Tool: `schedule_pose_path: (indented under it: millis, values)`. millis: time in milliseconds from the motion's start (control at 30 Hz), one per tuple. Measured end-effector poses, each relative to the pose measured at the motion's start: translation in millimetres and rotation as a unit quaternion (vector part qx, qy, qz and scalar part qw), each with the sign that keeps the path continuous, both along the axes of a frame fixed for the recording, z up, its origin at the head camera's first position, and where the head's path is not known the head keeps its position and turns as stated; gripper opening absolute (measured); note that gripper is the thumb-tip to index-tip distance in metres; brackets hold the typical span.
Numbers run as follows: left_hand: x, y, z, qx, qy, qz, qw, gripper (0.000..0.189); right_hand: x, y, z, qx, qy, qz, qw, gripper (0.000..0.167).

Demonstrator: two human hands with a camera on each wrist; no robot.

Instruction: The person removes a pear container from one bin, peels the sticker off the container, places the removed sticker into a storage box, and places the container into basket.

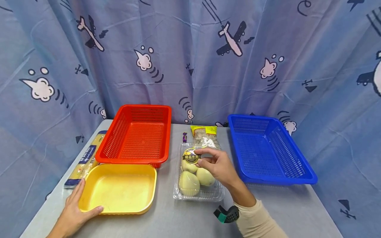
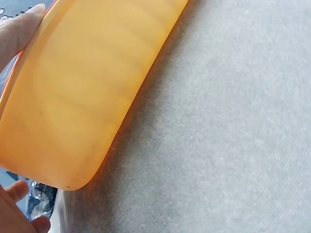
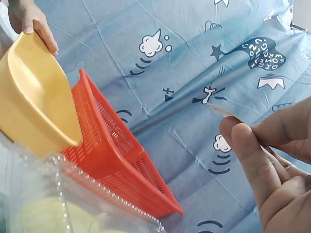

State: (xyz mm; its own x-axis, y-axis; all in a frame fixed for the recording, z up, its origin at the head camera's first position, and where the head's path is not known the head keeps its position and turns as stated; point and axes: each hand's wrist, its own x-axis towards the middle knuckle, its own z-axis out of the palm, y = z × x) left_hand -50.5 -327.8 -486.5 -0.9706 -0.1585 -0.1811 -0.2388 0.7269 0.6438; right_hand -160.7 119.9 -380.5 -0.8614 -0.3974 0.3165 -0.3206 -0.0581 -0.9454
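Observation:
In the head view, my right hand (image 1: 218, 165) is over a clear plastic box (image 1: 215, 195) of pale green-yellow round fruits (image 1: 189, 183). Its thumb and index finger pinch a round label with a dark band (image 1: 190, 156). From the right wrist, this label (image 3: 225, 111) shows nearly edge-on between the fingertips, away from the box. My left hand (image 1: 74, 208) rests at the left front corner of a yellow basin (image 1: 119, 188), its thumb on the rim and its fingers extended along the left side. In the left wrist view, the basin's outer wall (image 2: 87, 97) fills much of the left.
A red basket (image 1: 141, 140) stands behind the basin, beside a long noodle-like package (image 1: 86, 158). Behind the fruit box lie a yellow-topped bag (image 1: 205, 132) and a small purple candy (image 1: 185, 137). At the right is a blue basket (image 1: 265, 152); a patterned curtain (image 1: 190, 59) hangs behind.

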Motion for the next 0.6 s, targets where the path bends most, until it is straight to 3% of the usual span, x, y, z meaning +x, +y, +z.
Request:
schedule_pose_path:
  millis: [600]
  values:
    - [-1.9, -1.2, -1.3, 0.010, -0.014, 0.002, 0.9999, 0.124, 3.4, -24, 15.8, -0.034, 0.023, 0.039, 0.9984, 0.029]
